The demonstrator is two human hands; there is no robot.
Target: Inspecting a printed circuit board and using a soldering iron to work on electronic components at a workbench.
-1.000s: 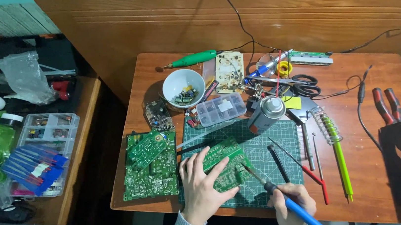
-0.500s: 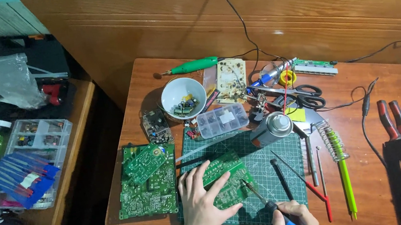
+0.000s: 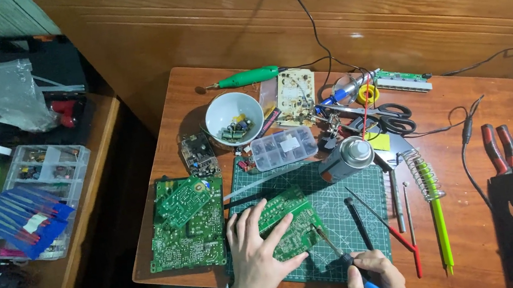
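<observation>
Left hand (image 3: pixel 257 258) spread flat, pressing small green printed circuit board (image 3: pixel 290 223) onto dark green gridded cutting mat (image 3: pixel 354 229) at wooden table's (image 3: pixel 485 202) near edge; right hand (image 3: pixel 377 274) pinching blue-handled soldering iron (image 3: pixel 338 253), tip touching board's right edge.

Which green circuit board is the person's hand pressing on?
The green board on the cutting mat, under the left hand. The other green boards lie stacked to its left, untouched.
</observation>
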